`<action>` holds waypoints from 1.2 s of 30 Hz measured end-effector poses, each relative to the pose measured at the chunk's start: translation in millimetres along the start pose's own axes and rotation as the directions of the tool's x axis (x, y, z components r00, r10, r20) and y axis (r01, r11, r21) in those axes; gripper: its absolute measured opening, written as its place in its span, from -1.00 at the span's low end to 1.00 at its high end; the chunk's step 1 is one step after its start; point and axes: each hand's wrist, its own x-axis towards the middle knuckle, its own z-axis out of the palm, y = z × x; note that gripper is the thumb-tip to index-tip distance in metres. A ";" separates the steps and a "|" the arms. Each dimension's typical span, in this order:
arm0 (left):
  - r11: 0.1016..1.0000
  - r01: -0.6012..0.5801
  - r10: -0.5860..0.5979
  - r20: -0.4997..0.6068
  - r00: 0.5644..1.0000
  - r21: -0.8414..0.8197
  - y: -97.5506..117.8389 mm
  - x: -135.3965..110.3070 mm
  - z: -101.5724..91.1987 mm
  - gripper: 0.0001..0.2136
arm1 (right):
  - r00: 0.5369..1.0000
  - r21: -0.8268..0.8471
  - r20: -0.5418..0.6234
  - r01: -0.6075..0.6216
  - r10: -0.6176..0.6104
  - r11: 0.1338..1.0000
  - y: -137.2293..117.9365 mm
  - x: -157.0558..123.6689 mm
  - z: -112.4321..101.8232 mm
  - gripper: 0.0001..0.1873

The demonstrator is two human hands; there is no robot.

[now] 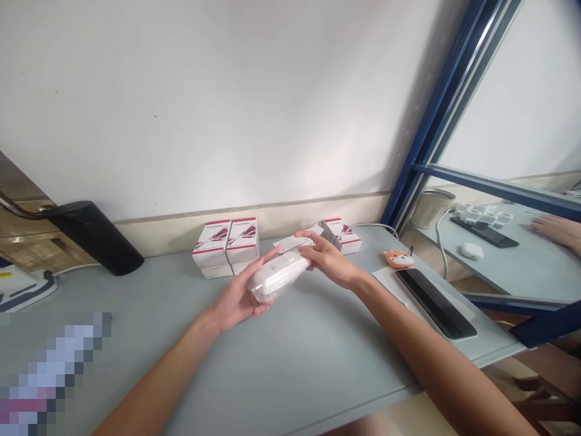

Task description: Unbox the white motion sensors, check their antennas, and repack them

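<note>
A smooth white rounded device (278, 277) in clear plastic wrap is held above the middle of the table. My left hand (240, 293) is closed around its near end, thumb on top and fingertips below. At the far end, my right hand (329, 257) pinches the device or its wrap between thumb and fingers. Just behind that hand lies a white printed piece (290, 243), partly covered, and I cannot tell if it is a box or a paper. White boxes with red edges (242, 236) stand in a stacked group behind my left hand. Another such box (344, 235) sits beyond my right hand.
The grey table (254, 381) runs along a white wall. A black cylinder (97, 236) stands at the left. On the right are an orange animal-shaped item (399, 259) and a black phone (436, 303) on white paper. Past the blue frame (411, 163) a person's hand (556, 230) rests on another table.
</note>
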 end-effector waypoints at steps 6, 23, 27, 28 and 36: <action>0.958 -0.152 0.168 0.047 0.985 -0.243 -2.9 0.1 -4.4 -0.35 | 0.985 0.351 -0.136 -0.053 0.106 0.935 8.5 4.6 13.7 -0.49; 0.843 -0.283 0.403 -0.187 0.896 0.458 -18.3 8.5 20.1 -0.47 | 0.890 0.190 -0.453 0.037 0.055 0.981 13.4 6.4 28.6 -0.50; 0.884 -0.259 0.357 -0.205 0.911 0.389 -17.4 9.2 21.4 -0.41 | 0.908 -0.025 -0.397 0.134 -0.133 0.991 15.6 4.6 31.3 -0.55; 0.903 -0.256 0.340 -0.211 0.916 0.344 -16.4 9.1 21.3 -0.40 | 0.909 -0.089 -0.366 0.181 -0.201 0.979 15.8 3.4 31.8 -0.55; 0.974 -0.217 0.225 -0.276 0.934 0.061 -4.1 9.4 3.4 -0.48 | 0.896 -0.458 0.063 0.417 -0.439 0.785 9.0 -11.9 34.7 -0.66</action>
